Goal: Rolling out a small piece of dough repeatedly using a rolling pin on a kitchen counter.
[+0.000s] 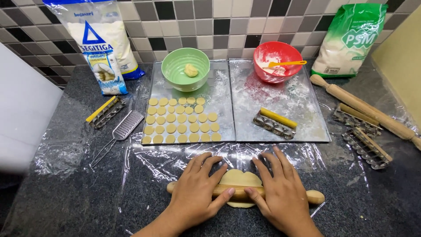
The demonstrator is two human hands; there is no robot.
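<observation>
A wooden rolling pin (239,192) lies across a flat piece of pale yellow dough (240,179) on clear plastic sheet at the counter's front. My left hand (196,190) presses flat on the pin's left half, fingers spread. My right hand (280,191) rests palm down on the right half, its thumb on the wood. Behind the dough, the left metal tray (221,118) carries several small round dough discs (181,120) in rows.
A green bowl (185,68) with a dough lump stands on the left tray. On the right tray (302,103) are a red bowl (277,61) with an orange spatula and a cutter (275,123). A second rolling pin (364,106), cutters (366,147), a grater (119,133) and flour bags (101,39) surround them.
</observation>
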